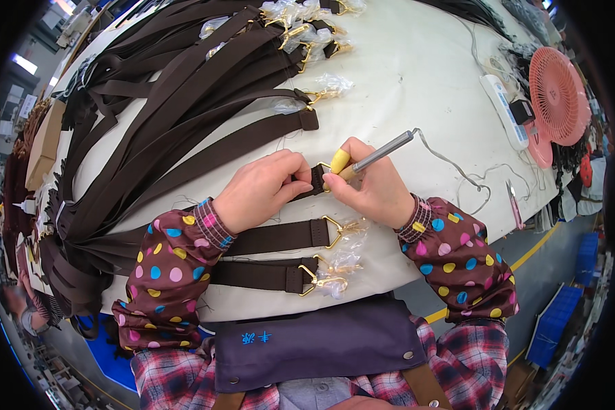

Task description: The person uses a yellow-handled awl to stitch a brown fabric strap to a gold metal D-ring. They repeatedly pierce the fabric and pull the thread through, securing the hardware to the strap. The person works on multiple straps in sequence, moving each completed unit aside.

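Note:
My left hand (266, 188) is closed, pinching the end of a dark brown webbing strap (319, 178) that has a gold metal ring on it. My right hand (376, 184) grips a grey pen-shaped tool (389, 147) with a cord at its upper end; its tip is hidden by the fingers beside the strap end. A yellow finger cover (339, 161) sits on a right-hand finger. Nearer to me, two more brown straps lie flat, with a gold triangular ring (333, 232) and a gold clasp (314, 280) partly wrapped in clear plastic.
A large bundle of brown straps (178, 89) spreads over the left of the white table (403, 89). To the right are a pink fan (557, 96), a white power strip (504, 113), small thread snips (514, 205) and a loose grey cord (451, 160). Blue crates (557, 324) stand on the floor.

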A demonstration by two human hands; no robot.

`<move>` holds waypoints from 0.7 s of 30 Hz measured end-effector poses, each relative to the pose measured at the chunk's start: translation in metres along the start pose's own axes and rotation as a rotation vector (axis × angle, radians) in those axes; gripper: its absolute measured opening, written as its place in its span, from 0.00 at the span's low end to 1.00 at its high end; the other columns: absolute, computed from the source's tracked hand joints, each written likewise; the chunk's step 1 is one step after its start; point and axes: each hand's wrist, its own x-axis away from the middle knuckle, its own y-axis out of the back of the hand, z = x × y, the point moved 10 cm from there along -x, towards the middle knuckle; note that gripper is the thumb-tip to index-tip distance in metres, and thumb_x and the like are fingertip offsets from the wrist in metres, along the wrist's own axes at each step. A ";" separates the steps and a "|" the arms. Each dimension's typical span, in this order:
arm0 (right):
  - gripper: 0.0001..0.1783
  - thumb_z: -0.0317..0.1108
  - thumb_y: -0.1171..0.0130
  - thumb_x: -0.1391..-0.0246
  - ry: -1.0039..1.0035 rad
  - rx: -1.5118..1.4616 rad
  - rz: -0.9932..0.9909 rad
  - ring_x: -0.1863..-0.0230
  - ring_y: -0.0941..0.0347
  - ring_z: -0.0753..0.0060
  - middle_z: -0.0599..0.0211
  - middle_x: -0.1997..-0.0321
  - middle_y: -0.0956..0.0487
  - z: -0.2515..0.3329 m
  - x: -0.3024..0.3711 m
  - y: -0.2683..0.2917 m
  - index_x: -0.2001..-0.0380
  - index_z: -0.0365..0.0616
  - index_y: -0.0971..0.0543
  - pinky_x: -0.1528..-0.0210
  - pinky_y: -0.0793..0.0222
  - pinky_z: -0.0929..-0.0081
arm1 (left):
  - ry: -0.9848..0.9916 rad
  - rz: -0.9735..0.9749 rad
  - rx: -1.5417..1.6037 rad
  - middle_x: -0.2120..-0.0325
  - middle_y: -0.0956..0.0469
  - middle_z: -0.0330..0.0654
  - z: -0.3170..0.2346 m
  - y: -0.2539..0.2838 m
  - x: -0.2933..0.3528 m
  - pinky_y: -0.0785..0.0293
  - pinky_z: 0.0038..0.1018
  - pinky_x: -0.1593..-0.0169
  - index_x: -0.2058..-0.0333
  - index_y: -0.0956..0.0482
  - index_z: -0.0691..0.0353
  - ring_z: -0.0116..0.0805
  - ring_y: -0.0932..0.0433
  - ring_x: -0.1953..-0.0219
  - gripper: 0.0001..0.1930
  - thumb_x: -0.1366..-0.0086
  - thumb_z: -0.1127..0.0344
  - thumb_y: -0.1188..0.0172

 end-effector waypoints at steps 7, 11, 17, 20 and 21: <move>0.12 0.30 0.37 0.48 0.020 0.020 -0.019 0.75 0.31 0.78 0.66 0.76 0.26 0.003 -0.001 0.001 0.71 0.39 0.31 0.72 0.35 0.77 | 0.006 -0.005 -0.011 0.70 0.26 0.41 0.000 0.000 0.000 0.28 0.32 0.64 0.68 0.27 0.60 0.40 0.24 0.69 0.07 0.38 0.66 0.39; 0.12 0.30 0.37 0.49 0.027 0.011 -0.021 0.75 0.31 0.76 0.65 0.77 0.26 0.004 -0.001 0.000 0.71 0.39 0.31 0.72 0.36 0.76 | -0.020 -0.018 -0.011 0.71 0.28 0.40 -0.001 0.000 0.001 0.31 0.27 0.66 0.67 0.26 0.62 0.32 0.29 0.73 0.06 0.38 0.70 0.39; 0.12 0.30 0.37 0.49 0.021 0.014 -0.027 0.76 0.31 0.74 0.64 0.77 0.26 0.004 -0.001 0.000 0.71 0.39 0.31 0.73 0.36 0.75 | -0.011 -0.012 -0.016 0.71 0.28 0.40 0.000 0.000 0.000 0.31 0.28 0.66 0.67 0.26 0.62 0.32 0.29 0.73 0.05 0.38 0.69 0.39; 0.12 0.30 0.37 0.49 0.023 0.026 -0.028 0.76 0.31 0.74 0.64 0.77 0.26 0.006 -0.001 0.001 0.72 0.39 0.31 0.73 0.37 0.75 | -0.015 -0.013 -0.015 0.71 0.28 0.40 0.000 0.000 0.000 0.31 0.28 0.66 0.67 0.26 0.62 0.32 0.29 0.73 0.05 0.38 0.69 0.39; 0.12 0.30 0.36 0.49 0.026 0.025 -0.030 0.76 0.32 0.74 0.64 0.78 0.26 0.006 -0.001 0.001 0.72 0.39 0.31 0.73 0.37 0.75 | -0.013 -0.014 -0.015 0.72 0.28 0.40 0.000 0.000 0.000 0.31 0.28 0.66 0.67 0.26 0.62 0.32 0.29 0.73 0.05 0.38 0.69 0.39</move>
